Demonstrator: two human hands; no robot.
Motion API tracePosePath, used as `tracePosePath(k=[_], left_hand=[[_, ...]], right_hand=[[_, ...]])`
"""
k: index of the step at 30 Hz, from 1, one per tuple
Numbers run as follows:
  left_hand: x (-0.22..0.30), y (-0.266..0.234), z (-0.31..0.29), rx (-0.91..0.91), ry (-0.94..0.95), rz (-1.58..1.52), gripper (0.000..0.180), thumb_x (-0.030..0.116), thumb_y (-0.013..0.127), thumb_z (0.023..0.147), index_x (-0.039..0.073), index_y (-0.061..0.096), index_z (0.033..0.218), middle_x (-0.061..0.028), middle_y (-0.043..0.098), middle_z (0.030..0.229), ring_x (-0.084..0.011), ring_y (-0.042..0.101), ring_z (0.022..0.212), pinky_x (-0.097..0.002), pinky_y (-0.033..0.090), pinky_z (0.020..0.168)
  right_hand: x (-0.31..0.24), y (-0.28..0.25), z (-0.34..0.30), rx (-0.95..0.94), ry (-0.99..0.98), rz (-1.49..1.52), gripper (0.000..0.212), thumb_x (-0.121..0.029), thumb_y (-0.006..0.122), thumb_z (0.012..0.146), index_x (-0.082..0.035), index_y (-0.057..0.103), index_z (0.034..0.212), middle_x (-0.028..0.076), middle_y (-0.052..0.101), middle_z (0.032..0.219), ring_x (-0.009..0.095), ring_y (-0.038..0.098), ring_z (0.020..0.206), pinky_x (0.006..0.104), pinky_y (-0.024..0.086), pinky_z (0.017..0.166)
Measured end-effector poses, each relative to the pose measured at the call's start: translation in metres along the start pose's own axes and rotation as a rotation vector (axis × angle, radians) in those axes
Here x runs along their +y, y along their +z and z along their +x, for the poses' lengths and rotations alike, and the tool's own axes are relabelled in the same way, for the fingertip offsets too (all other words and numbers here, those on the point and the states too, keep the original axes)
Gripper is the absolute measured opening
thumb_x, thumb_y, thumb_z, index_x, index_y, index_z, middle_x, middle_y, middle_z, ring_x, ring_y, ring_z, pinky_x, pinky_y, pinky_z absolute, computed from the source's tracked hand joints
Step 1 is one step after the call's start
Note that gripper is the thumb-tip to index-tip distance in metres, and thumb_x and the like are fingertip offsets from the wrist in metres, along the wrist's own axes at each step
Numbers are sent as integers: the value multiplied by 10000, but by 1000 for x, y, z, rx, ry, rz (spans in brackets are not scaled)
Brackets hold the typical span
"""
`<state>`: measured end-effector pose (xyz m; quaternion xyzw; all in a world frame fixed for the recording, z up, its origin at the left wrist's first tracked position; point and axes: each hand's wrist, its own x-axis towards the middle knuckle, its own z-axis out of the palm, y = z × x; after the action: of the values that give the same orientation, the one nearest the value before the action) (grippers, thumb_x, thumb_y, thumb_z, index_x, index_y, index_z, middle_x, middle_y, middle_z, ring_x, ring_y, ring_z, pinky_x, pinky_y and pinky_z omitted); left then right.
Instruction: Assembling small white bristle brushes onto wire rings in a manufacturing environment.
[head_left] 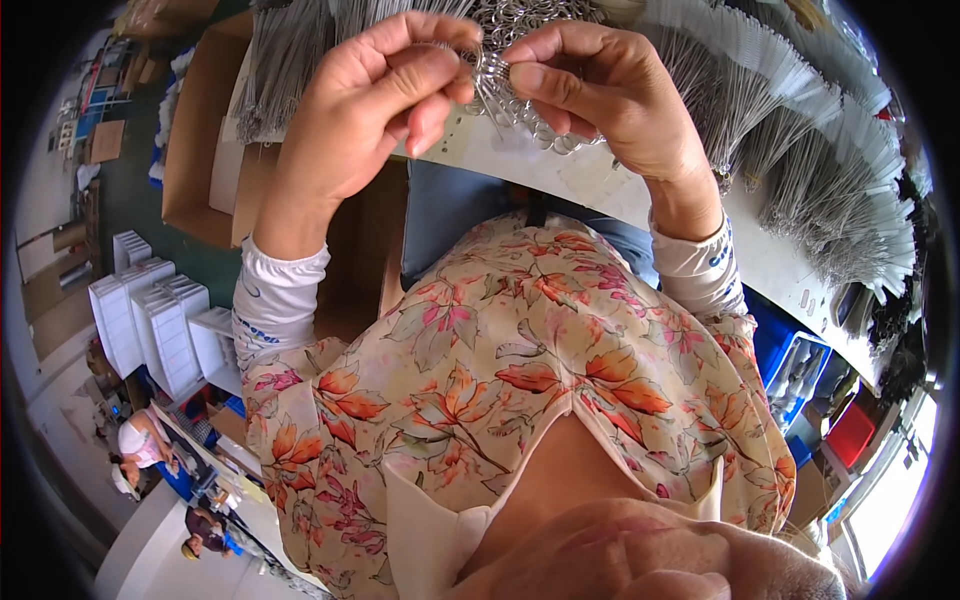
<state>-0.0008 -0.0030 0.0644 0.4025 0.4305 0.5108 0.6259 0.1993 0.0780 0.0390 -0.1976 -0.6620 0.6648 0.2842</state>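
My left hand [372,100] and my right hand [605,85] meet above the table's near edge. Between them is a small bunch of shiny metal wire loops [490,78]. The right thumb and forefinger pinch the bunch from one side. At its other side the left fingertips are closed together, slightly blurred; what exactly they grip is too small to make out. Behind the hands lies a heap of metal rings [545,14]. More loops hang below the right fingers, and I cannot tell whether they are held or lying on the white tabletop [590,186].
Bundles of thin wire-stemmed brushes [745,105] with pale bristles cover the table's right side. Another wire bundle [282,75] lies left, beside an open cardboard box [190,150]. A blue crate [790,365] stands at right. White bins [165,320] and two people are farther left.
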Motion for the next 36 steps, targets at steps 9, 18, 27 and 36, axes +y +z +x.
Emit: tracePosePath(k=[9, 18, 27, 36], left_hand=[[-24, -13, -32, 215, 576, 154, 171, 116, 496, 920, -28, 588, 935, -97, 628, 929, -139, 597, 798, -240, 468, 734], [-12, -46, -88, 423, 413, 169, 185, 137, 508, 919, -29, 579, 881, -101, 606, 795, -166, 588, 668, -287, 483, 643], [-188, -170, -128, 336, -199, 1180, 48, 90, 555, 778, 72, 562, 822, -161, 603, 773, -344, 598, 716, -401, 471, 654], [-408, -330, -99, 513, -40, 1500, 183, 90, 527, 790, 75, 613, 951, -163, 635, 837, -346, 580, 928, -451, 431, 843]], right_hand=[[17, 62, 6, 10, -207, -111, 137, -56, 618, 848, -1, 623, 974, 15, 577, 679, 54, 549, 580, 165, 401, 469], [63, 100, 30, -29, -149, -56, 190, -77, 697, 781, 5, 633, 941, 65, 650, 889, 132, 636, 814, 231, 516, 728], [105, 44, -15, 8, 303, -156, 125, -32, 622, 824, 43, 629, 924, 66, 646, 822, 99, 606, 767, 212, 471, 700], [110, 48, -8, 72, 406, -139, 119, -38, 608, 834, 40, 618, 923, 47, 625, 781, 98, 590, 734, 205, 455, 693]])
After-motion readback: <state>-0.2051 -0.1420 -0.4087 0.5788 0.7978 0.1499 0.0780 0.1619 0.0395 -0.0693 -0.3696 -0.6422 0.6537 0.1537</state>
